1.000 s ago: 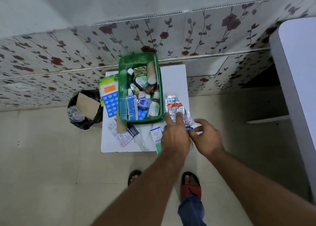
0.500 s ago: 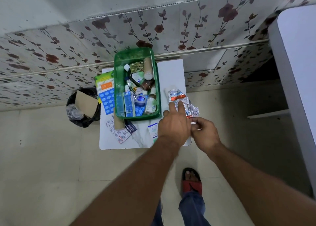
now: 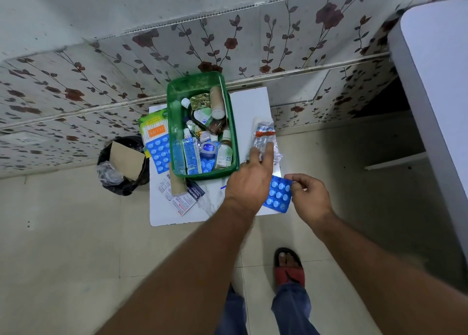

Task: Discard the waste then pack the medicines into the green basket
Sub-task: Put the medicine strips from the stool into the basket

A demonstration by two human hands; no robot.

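A person's right hand pinches a blue blister strip at the desk edge, ready for packing, while the left hand, fingers extended, reaches a crumpled wrapper beside the already-crowded green basket.

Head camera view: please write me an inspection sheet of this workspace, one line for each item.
Surface: small white table, crowded on its left half.
Job's things: green plastic basket full of bottles and tubes; blue blister pack of white tablets; crumpled silver blister strip.
Clutter: printed paper leaflets, cotton bud packet, second blue blister sheet beside the basket.
Grippers: left hand has its fingers on the silver strip; right hand pinches the blue pack.
Cables: nothing seen.
Surroundings: black waste bin holding cardboard, floral wall, tiled floor.
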